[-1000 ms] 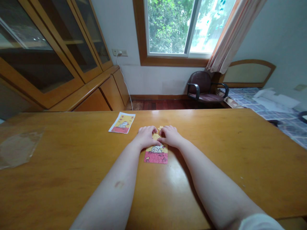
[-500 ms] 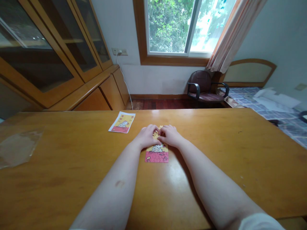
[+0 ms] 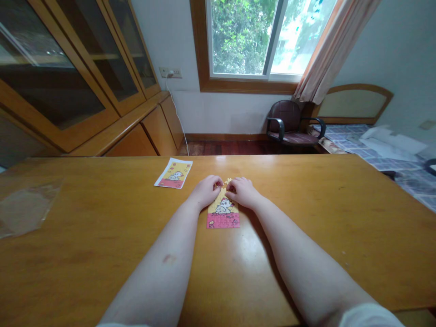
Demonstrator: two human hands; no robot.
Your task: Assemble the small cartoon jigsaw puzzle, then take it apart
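A small jigsaw puzzle [image 3: 223,220], yellow above and pink below with a white cartoon animal, lies flat on the table in front of me. My left hand [image 3: 208,190] rests at its upper left side, fingers curled in a pinch around a small yellow puzzle piece [image 3: 223,184]. Over the upper right corner is my right hand [image 3: 242,190], its thumb and fingers bent together; what they hold, if anything, is hidden. Between the fingertips, just beyond the puzzle, sit several loose yellow pieces [image 3: 228,180]. Both hands cover parts of the puzzle's upper edges.
A printed picture card [image 3: 174,173] with the same design lies at the far left of the wooden table [image 3: 102,254]. A clear plastic bag [image 3: 25,209] is at the left edge. Beyond the table stand an armchair [image 3: 288,120], a bed [image 3: 384,143] and a glass-door cabinet [image 3: 136,136].
My left thumb has drawn up and away from the puzzle, so more of the yellow part and the animal shows. My right hand has hardly moved.
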